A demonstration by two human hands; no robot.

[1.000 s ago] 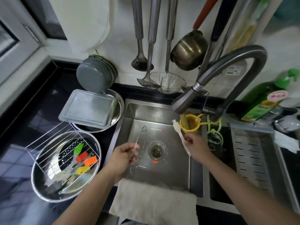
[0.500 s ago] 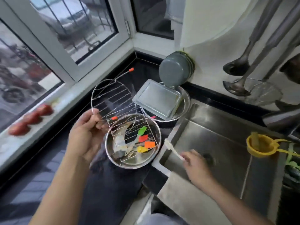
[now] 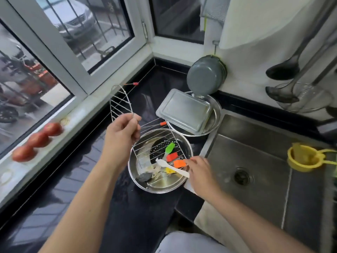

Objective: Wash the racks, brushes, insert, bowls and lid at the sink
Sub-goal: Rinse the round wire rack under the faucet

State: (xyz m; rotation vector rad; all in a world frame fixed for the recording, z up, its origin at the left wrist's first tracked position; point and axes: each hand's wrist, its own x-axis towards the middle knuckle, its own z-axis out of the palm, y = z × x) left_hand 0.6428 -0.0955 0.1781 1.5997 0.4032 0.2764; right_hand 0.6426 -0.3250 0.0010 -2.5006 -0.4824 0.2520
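Note:
My left hand (image 3: 122, 132) grips a round wire rack (image 3: 120, 102) with orange-tipped legs, held tilted up above the black counter. My right hand (image 3: 199, 173) holds a white brush (image 3: 171, 168) over a steel bowl (image 3: 186, 143). In that bowl lie a second wire rack (image 3: 155, 141), a perforated black insert (image 3: 160, 148) and green (image 3: 170, 147), red (image 3: 172, 156), orange (image 3: 179, 163) and yellow brushes. Behind it a rectangular steel lid (image 3: 184, 111) rests on another steel bowl (image 3: 217, 114). The steel sink (image 3: 259, 161) is at the right.
A grey pan (image 3: 206, 75) leans on the wall behind the bowls. Ladles and a skimmer (image 3: 299, 95) hang over the sink. A yellow strainer (image 3: 304, 157) sits on the sink's divider. Three tomatoes (image 3: 38, 139) line the window sill. A cloth (image 3: 215, 223) drapes over the sink's front edge.
My left hand has lifted the round rack higher and tilted it off the bowl. My right hand has carried the white brush from the sink to over the bowl.

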